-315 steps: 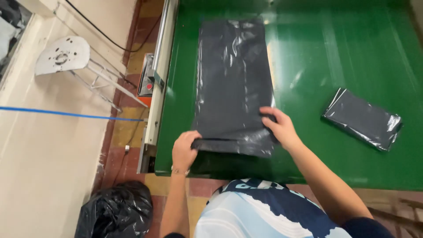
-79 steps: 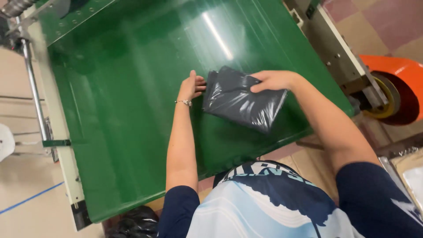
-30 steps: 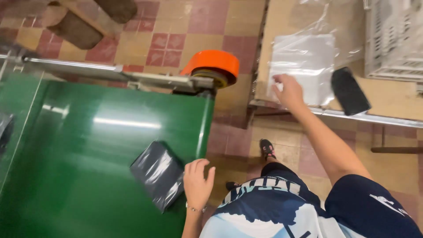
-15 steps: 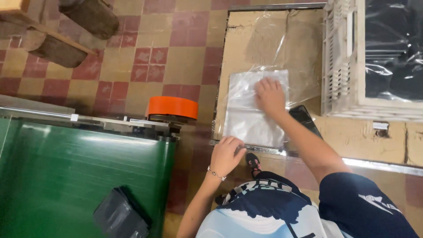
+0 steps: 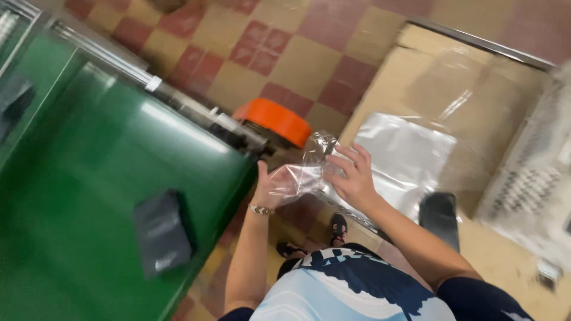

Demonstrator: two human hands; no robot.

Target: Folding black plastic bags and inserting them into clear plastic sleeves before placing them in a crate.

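A clear plastic bag hangs between my two hands, above the gap between the green table and the brown one. My left hand grips its left side and my right hand holds its right side with fingers spread. On the green table to my left lies a folded dark grey plastic-wrapped packet, apart from both hands. A stack of clear bags lies flat on the brown table just beyond my right hand.
An orange round part sticks out at the green table's end. A black flat object lies on the brown table near its front edge. A white slotted crate stands at the right. Below is tiled floor.
I have lifted a clear bag off the stack with my right hand, and my left hand has come up and taken hold of it. The view has swung slightly left.
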